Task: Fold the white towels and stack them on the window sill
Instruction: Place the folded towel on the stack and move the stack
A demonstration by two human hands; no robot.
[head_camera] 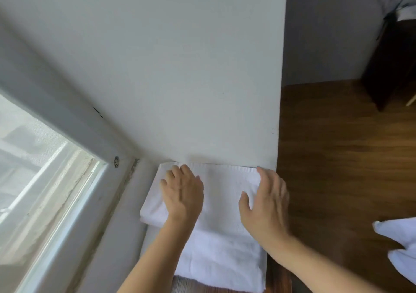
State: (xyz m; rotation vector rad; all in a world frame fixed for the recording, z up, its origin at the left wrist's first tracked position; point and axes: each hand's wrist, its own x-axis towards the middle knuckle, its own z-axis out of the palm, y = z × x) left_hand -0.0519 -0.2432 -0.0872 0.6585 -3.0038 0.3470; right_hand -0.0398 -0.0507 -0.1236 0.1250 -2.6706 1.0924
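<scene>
Both hands, left hand (182, 193) and right hand (265, 205), fingers spread, lie flat on the folded white terry towel (222, 193) at the pale window sill's (144, 232) far corner.

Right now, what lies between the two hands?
Only bare white fabric of the top folded towel lies between the left hand and right hand, seen in the head view.

Far side was blocked: wall (180, 79) stood flush against the back edge of the top folded towel (225, 191), no gap to reach behind. Left was tight, window frame (67, 112) and sill (132, 214) corner closed in just beside the towel stack (220, 259). Left hand (182, 193) and right hand (265, 207) lay flat, covering much of the top. Right side was open: bare wood floor (337, 157) past the wall's edge. Dark cabinet (391, 63) sat well apart, white cloth (400, 243) at lower right.
</scene>
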